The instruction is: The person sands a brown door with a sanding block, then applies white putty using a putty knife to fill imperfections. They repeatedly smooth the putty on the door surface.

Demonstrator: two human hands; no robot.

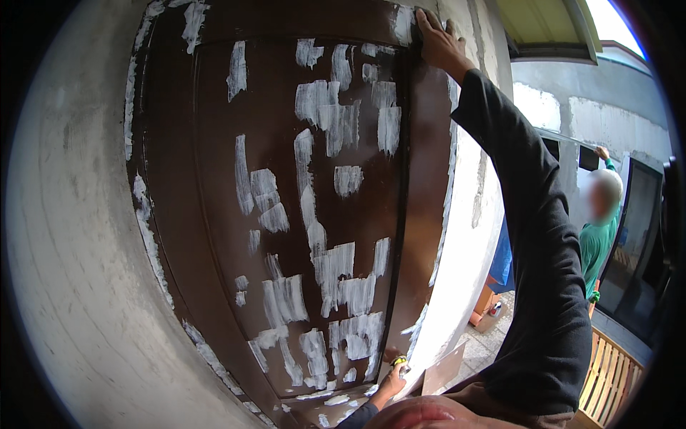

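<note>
A brown panel door (214, 179) carries many brushed-on patches of whitish filler (325, 107). High at its upper right corner, my right hand (439, 43) rests against the frame with its fingers stretched out and apart. My right arm reaches up in a dark sleeve. Low at the door's right edge, my left hand (389, 385) is closed around a small yellow and dark thing that looks like a tape measure (399, 362). No drawn-out blade can be made out between the two hands.
A grey plastered wall (71, 214) curves along the left. On the right, another person in a green top (597, 247) stands with one arm raised to a long bar. A slatted wooden bench (611, 375) is at lower right, and a blue sheet (502, 257) hangs behind my arm.
</note>
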